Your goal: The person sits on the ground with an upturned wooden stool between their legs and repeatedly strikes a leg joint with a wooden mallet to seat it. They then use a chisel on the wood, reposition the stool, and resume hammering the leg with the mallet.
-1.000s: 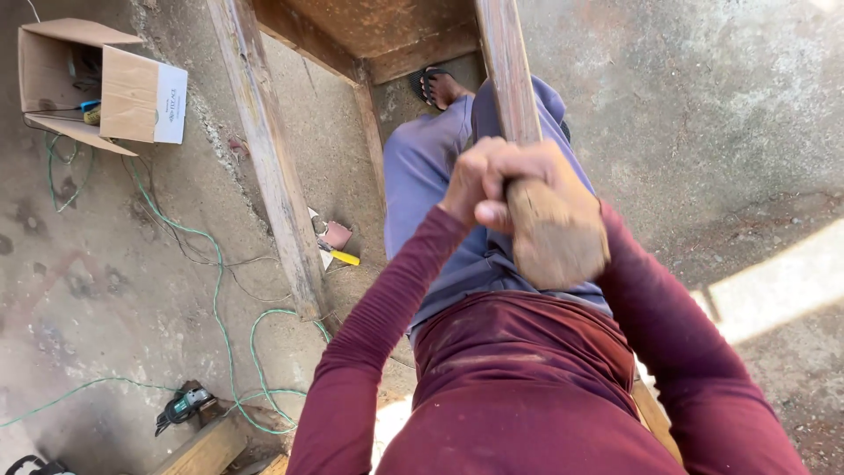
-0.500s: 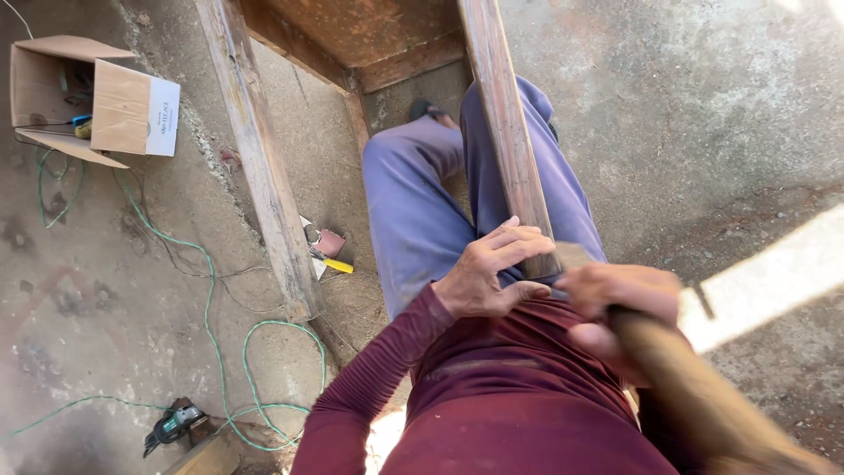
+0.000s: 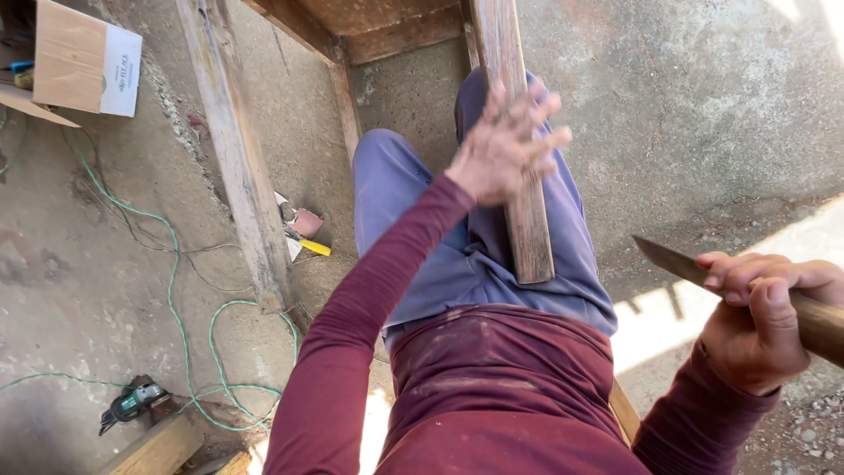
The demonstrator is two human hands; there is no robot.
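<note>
My left hand (image 3: 505,145) is spread open with its fingers apart, resting on or just above a long wooden slat (image 3: 520,176) that runs from the wooden frame down between my legs. My right hand (image 3: 763,317) is closed around the wooden handle of a chisel (image 3: 703,274), held off to the right, away from the slat. Its flat metal blade points left toward the slat. I wear a maroon long-sleeved shirt and blue trousers.
A wooden frame (image 3: 237,167) stands on the concrete floor. A green cable (image 3: 189,308) snakes across the floor to a power tool (image 3: 132,403). A cardboard box (image 3: 83,57) lies top left. A yellow-handled tool (image 3: 308,242) lies by the frame.
My left hand let go of the slat and spread open higher along it. My right hand swung out to the right with the chisel, whose blade now shows.
</note>
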